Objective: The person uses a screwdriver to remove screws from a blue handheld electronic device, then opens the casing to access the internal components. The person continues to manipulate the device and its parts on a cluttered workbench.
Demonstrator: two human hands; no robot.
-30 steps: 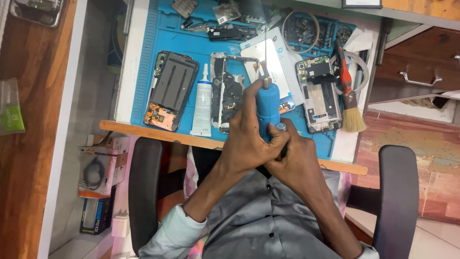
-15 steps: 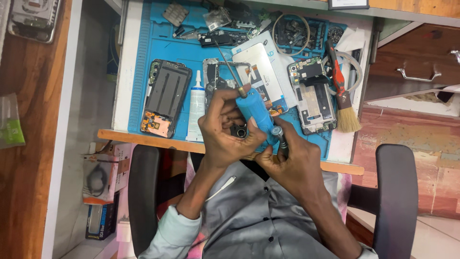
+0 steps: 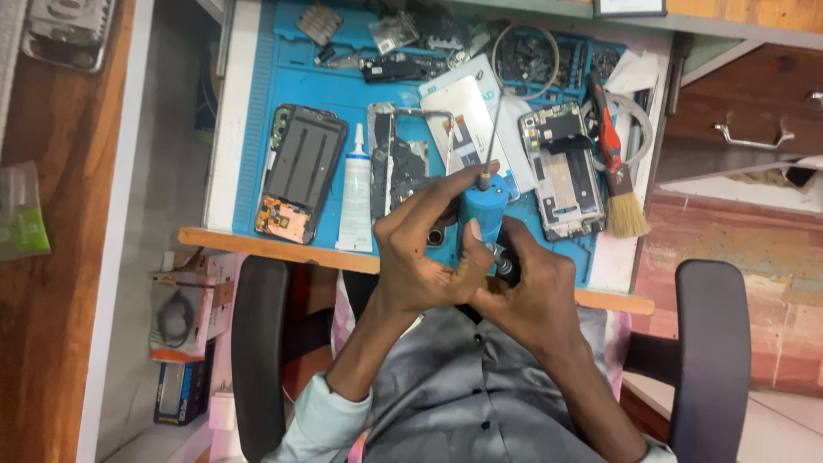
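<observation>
Both of my hands hold a blue cylindrical tool (image 3: 484,214) over the near edge of the blue work mat (image 3: 283,77). A thin metal needle sticks out of its top and points away from me. My left hand (image 3: 420,253) wraps the blue body from the left, thumb pressed on its side. My right hand (image 3: 527,296) grips the lower end, where a small metal part shows between the fingers. Just beyond the hands lie an opened phone frame (image 3: 399,163) and a white screen panel (image 3: 467,124).
On the mat lie a black phone back (image 3: 300,171), a white glue tube (image 3: 356,193), a phone with bare circuit board (image 3: 561,171), a red-handled brush (image 3: 613,176) and several small parts at the far edge. Black chair armrests (image 3: 711,360) flank me. A wooden drawer (image 3: 746,129) stands at the right.
The blue tool has swung from a leftward tilt to pointing straight away from me, and its needle now shows. Both hands stay closed around it near the table edge.
</observation>
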